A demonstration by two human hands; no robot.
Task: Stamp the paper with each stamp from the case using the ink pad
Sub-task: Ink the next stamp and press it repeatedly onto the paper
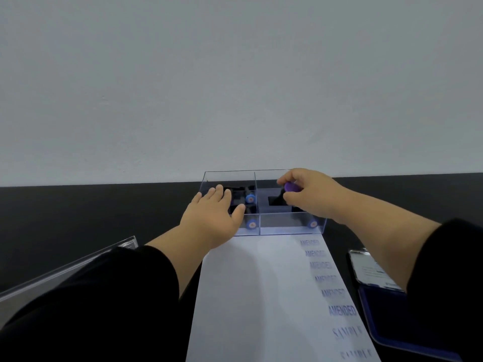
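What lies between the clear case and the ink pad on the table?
Head view: only the right forearm crosses above bare black table between the case and ink pad.

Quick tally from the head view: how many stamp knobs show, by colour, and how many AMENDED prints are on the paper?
Purple-knobbed stamp, pinched by the right hand in the clear case: 1
Blue-knobbed stamps lying in the case: 3
Total knobs showing: 4 (the left hand covers part of the case)
AMENDED prints on the paper: 6
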